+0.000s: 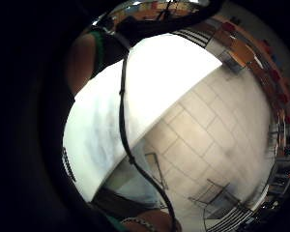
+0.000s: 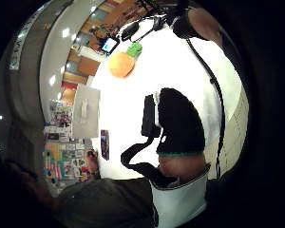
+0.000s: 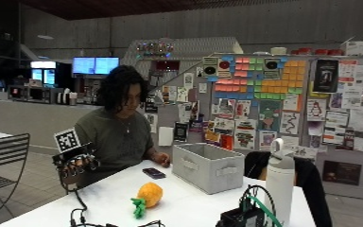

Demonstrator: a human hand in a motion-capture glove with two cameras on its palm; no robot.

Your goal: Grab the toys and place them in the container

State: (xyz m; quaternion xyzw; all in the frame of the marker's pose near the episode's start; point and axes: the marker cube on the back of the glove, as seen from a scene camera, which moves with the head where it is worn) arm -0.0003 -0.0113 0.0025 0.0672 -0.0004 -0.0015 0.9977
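Orange plush toy w/ green leaves (image 3: 147,196) lies on white table (image 3: 187,203), nothing touching it, at approx 7 o'clock from grey fabric container (image 3: 208,167), near but apart. Gloved right hand (image 3: 76,163) is raised above the table's edge at approx 10 o'clock from the toy, well apart; fingers curl loosely, holding nothing as far as I can tell. Dark phone (image 3: 154,173) sits at 9 o'clock of container, bare left hand (image 3: 162,160) just beyond; white bottle (image 3: 280,187) at approx 4 o'clock of container.

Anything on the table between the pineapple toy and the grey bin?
Nothing: in the outside view only bare white table separates the pineapple toy from the bin; the phone lies off to one side.
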